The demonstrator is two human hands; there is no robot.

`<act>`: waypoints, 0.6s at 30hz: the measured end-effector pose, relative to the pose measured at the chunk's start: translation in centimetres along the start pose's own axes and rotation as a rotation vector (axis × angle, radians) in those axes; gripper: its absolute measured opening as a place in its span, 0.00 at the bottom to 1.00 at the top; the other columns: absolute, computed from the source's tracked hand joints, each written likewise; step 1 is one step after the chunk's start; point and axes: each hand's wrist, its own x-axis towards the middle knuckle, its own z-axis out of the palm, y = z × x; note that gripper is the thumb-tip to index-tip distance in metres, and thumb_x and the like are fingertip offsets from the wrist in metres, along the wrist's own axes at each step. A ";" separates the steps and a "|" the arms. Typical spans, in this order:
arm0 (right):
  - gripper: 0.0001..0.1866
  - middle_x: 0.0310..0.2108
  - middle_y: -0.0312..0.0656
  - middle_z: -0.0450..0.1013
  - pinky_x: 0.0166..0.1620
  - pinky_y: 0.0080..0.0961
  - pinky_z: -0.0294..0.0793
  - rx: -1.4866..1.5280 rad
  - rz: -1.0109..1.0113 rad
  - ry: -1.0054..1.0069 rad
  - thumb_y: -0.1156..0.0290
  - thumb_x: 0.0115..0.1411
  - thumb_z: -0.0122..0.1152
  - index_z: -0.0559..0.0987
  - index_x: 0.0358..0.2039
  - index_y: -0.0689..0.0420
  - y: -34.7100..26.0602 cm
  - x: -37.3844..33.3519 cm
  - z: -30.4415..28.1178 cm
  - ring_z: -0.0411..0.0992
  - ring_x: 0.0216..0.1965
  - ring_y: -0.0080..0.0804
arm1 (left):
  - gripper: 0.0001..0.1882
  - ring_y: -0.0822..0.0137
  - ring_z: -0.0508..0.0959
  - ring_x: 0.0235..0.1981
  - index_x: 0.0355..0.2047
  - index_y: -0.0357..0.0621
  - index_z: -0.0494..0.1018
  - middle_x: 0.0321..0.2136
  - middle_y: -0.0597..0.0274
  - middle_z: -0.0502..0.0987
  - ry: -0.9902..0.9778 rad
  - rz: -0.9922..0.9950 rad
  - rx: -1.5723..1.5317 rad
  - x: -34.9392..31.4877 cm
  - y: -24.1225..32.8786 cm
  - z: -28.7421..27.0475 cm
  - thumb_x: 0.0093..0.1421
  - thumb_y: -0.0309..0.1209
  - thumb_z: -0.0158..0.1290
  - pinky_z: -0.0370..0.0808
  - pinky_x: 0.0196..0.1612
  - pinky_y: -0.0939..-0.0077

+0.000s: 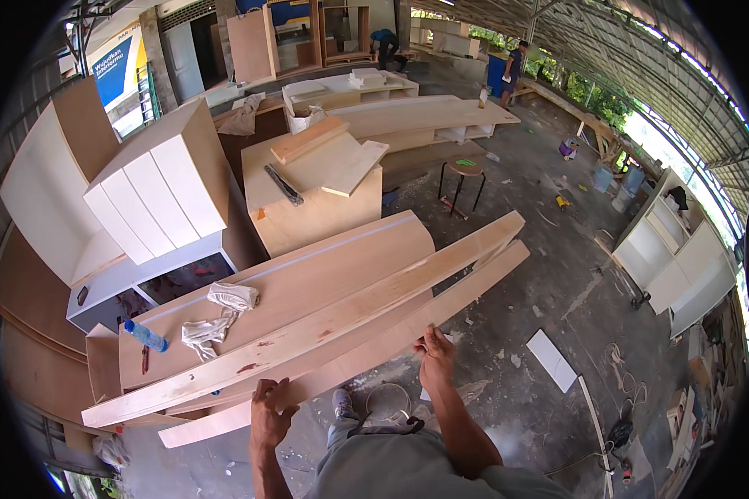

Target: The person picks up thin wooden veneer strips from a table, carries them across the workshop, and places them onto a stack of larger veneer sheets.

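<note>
A long, thin plywood strip [341, 368] slants across in front of me, its far end up to the right. My left hand [272, 413] is closed at its near edge, toward the left end, with the fingers bent over it. Farther right, my right hand [435, 359] pinches the same edge; the palm hides part of the grip. Just beyond lies a long pale wooden beam [308, 330] with reddish-brown stains, resting on a wide plywood panel [333, 259]. On that panel are white work gloves [210, 333], a blue bottle [146, 336] and a red-handled tool [145, 359].
A plywood box [308, 218] carries loose boards. White cabinets [162, 183] stand left, a stool [464, 169] ahead. On the floor lie a white board [552, 360] and, further right, cables [628, 387]. Two people [514, 71] are in the background.
</note>
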 end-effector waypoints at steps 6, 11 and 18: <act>0.12 0.20 0.31 0.66 0.23 0.17 0.66 -0.101 -0.006 0.081 0.61 0.57 0.59 0.75 0.28 0.58 9.9 8.2 5.0 0.65 0.22 0.19 | 0.31 0.53 0.72 0.38 0.44 0.42 0.72 0.37 0.51 0.68 -0.048 -0.027 0.071 7.9 -9.1 2.5 0.35 0.23 0.65 0.69 0.42 0.60; 0.11 0.19 0.30 0.66 0.21 0.15 0.66 -0.176 0.060 0.129 0.63 0.57 0.59 0.75 0.28 0.57 17.4 11.7 4.8 0.66 0.19 0.18 | 0.30 0.53 0.70 0.39 0.45 0.44 0.70 0.38 0.53 0.68 -0.124 -0.034 0.033 9.8 -16.7 6.6 0.38 0.24 0.63 0.66 0.43 0.61; 0.09 0.18 0.35 0.69 0.17 0.19 0.65 -0.468 0.298 0.123 0.68 0.58 0.57 0.75 0.26 0.60 20.8 12.6 5.7 0.66 0.16 0.21 | 0.31 0.52 0.68 0.41 0.48 0.45 0.68 0.39 0.52 0.67 -0.203 -0.018 0.046 10.4 -21.5 7.3 0.39 0.25 0.63 0.66 0.45 0.61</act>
